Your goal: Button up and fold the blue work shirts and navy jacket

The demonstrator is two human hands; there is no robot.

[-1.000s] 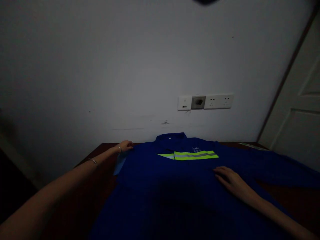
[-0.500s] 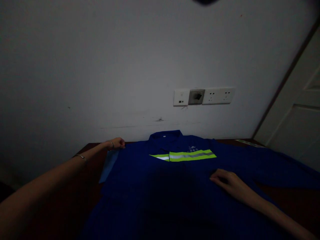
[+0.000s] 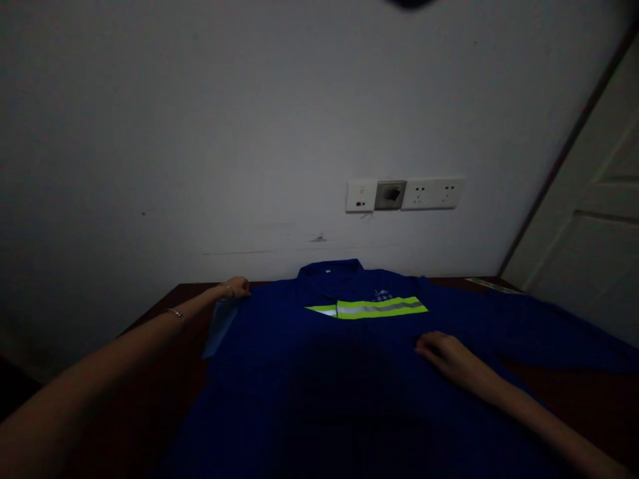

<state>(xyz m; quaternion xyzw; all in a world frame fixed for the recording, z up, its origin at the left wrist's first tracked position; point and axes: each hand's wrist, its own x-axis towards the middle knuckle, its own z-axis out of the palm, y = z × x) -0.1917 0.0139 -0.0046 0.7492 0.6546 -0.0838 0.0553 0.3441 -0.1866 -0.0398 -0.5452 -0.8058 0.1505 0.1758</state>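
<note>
A dark blue work jacket (image 3: pixel 269 339) lies spread on the table, collar toward the wall, with a yellow-green and grey reflective band (image 3: pixel 382 307) across its chest. Blue cloth covers part of the band's left end along a slanting edge. At the jacket's left shoulder, my left hand (image 3: pixel 238 287) is closed, pinching the fabric edge. My right hand (image 3: pixel 446 352) is closed on the front cloth below the band, thumb against fingers; the exact fold in its grip is hard to see. Deep shadow hides the lower jacket.
The dark reddish table (image 3: pixel 164 372) backs onto a grey-white wall (image 3: pixel 224 133). Sockets (image 3: pixel 432 193) are set in the wall above the jacket. A light blue flat piece (image 3: pixel 219 326) shows beside the left shoulder. A panelled door (image 3: pixel 594 219) stands at right, and a patterned strip (image 3: pixel 492 285) lies near it.
The view has shifted slightly. Both hands keep nearly the same places on the jacket, and slightly more of the band's left end is covered.
</note>
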